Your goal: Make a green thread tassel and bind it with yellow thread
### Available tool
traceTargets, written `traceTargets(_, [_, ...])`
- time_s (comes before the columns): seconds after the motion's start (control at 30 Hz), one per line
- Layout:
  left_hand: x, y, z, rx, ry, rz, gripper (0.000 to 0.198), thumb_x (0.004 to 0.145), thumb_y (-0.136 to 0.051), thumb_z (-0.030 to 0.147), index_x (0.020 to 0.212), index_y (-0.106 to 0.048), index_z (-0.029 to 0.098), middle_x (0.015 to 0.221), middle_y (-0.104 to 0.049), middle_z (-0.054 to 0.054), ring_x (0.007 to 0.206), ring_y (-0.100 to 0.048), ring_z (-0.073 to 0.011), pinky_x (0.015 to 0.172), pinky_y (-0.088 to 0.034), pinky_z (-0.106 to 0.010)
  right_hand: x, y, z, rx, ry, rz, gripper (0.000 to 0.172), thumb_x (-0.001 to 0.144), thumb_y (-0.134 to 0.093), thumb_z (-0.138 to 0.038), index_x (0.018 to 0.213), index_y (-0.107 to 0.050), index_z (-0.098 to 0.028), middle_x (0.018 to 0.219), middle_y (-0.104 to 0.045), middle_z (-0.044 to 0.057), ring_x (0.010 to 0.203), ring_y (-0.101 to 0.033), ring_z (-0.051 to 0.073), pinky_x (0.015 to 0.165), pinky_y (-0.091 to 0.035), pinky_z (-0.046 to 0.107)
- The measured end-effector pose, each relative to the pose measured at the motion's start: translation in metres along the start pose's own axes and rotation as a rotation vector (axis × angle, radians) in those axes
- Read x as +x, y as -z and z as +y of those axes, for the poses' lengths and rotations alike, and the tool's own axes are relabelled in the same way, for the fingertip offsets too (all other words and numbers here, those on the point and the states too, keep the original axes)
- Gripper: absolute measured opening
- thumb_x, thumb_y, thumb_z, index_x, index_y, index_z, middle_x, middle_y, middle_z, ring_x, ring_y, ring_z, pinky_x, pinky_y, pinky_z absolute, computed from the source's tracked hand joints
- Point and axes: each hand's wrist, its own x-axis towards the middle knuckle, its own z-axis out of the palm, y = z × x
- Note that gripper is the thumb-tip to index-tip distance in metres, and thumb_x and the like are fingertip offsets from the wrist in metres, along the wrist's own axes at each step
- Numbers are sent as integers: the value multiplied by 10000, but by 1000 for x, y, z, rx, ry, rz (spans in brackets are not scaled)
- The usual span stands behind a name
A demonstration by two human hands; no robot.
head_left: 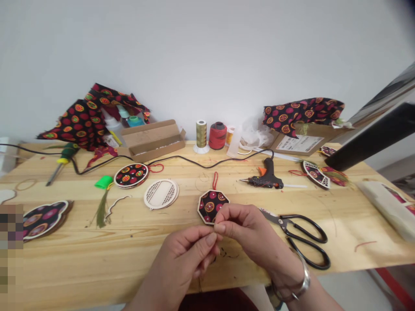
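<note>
An octagonal pendant [209, 206] with a pale rim, dark patterned fabric and a red loop [215, 179] at its top lies on the wooden table. Just below its lower edge, my left hand [189, 257] and my right hand [249, 231] meet, thumbs and forefingers pinched together. What sits between the fingertips is too small to make out. A thin dark thread hangs beneath my left hand. My right hand partly covers the pendant's lower right side. Close to my right wrist lie black-handled scissors [304, 229].
A black glue gun [267, 176] with its cord lies behind the scissors. Left of the pendant are a pale round frame [161, 194], a round fabric piece [131, 175] and a green tassel [102, 209]. Thread spools [201, 134] and a cardboard box [155, 140] stand along the wall.
</note>
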Motion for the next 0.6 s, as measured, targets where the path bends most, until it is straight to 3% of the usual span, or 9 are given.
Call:
traceTargets(0.13, [-2, 1, 1, 104, -18, 12, 203, 812, -610, 331, 788, -742, 178, 633, -602, 1, 559, -431, -107, 511, -307, -215, -1, 2, 0, 0, 34, 57, 144, 723, -680, -246, 656, -604, -144, 629, -543, -33, 599, -461, 88, 605, -368, 216])
traceTargets(0.27, [-2, 3, 7, 281, -89, 42, 160, 809, -611, 300, 778, -749, 225, 724, -663, -7, 761, -558, -183, 712, -402, -263, -1, 6, -2, 72, 59, 103, 144, 710, -697, -261, 666, -615, -151, 652, -572, -24, 618, -485, 95, 633, -395, 228])
traceTargets(0.43, [0, 7, 9, 399, -206, 53, 152, 819, -588, 261, 752, -725, 250, 1031, -658, -26, 1035, -548, -237, 916, -354, -300, -2, 14, -10, 99, 120, 159, 138, 723, -694, -274, 676, -627, -162, 651, -594, -14, 619, -503, 103, 635, -415, 239])
traceTargets(0.6, [1, 13, 4, 525, -255, 81, 168, 830, -561, 261, 775, -719, 242, 1096, -617, -61, 1084, -520, -258, 971, -319, -361, -6, 25, -19, 36, 200, 280, 149, 735, -699, -295, 673, -633, -177, 623, -554, -26, 590, -441, 94, 578, -366, 222])
